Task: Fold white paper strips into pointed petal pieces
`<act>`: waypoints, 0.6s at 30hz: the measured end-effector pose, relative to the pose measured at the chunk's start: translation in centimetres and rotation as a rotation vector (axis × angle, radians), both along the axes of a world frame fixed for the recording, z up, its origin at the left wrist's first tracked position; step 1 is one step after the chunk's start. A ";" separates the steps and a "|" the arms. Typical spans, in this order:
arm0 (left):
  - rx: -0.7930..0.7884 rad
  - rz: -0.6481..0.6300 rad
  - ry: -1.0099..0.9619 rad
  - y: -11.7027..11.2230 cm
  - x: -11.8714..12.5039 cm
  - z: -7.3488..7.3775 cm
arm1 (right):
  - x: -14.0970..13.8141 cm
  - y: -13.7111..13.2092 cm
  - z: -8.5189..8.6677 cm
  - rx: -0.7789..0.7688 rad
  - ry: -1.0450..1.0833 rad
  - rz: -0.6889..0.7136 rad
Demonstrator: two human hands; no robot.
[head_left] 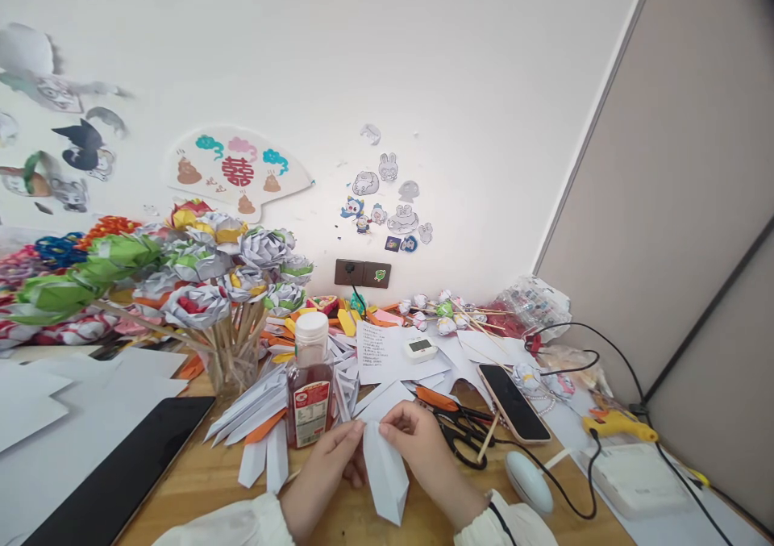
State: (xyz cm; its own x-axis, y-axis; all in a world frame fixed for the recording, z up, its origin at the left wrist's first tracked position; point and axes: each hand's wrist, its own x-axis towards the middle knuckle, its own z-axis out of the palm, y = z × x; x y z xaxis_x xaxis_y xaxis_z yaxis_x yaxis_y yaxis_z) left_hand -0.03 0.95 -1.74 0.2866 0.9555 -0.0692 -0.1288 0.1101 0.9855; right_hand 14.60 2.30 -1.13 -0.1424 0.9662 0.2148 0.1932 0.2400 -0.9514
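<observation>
A folded white paper piece [385,472] is pinched between both hands low in the middle of the view, over a wooden table [205,481]. My left hand [323,473] grips its left edge with curled fingers. My right hand [420,449] pinches its top right corner. A small bottle with a white cap and red label [310,385] stands just behind my left hand. Several folded white and orange paper strips [260,425] lie fanned around the bottle.
A jar of paper flowers on sticks [233,360] stands left of the bottle. A dark tablet [121,473] lies at the left. Scissors [463,429], a phone [513,401], a white mouse [529,481], a yellow glue gun [617,425] and cables sit to the right.
</observation>
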 end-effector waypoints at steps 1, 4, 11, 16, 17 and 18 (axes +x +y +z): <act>-0.015 0.001 -0.026 0.0 0.0 0.0 | -0.1 0.0 0.0 0.004 0.000 -0.007; -0.031 -0.001 -0.061 0.0 0.0 0.2 | -0.2 -0.2 0.2 0.018 0.000 -0.011; 0.009 -0.035 -0.010 0.0 0.0 0.5 | -0.5 -0.4 0.0 0.076 -0.045 -0.015; 0.038 -0.048 0.016 0.0 0.1 0.4 | -0.7 -0.5 -0.2 0.124 -0.102 -0.036; 0.052 -0.050 0.026 0.1 0.1 0.4 | -0.7 -0.5 -0.2 0.127 -0.112 -0.037; 0.062 -0.051 0.038 0.1 0.1 0.3 | -0.7 -0.5 -0.1 0.127 -0.118 -0.035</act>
State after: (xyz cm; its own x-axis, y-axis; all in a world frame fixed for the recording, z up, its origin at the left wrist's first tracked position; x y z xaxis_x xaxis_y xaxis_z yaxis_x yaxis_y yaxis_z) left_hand 0.06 1.10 -1.41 0.3329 0.9427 -0.0222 -0.0866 0.0540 0.9948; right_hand 13.88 1.77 -1.23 -0.1404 0.9371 0.3197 0.3122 0.3483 -0.8838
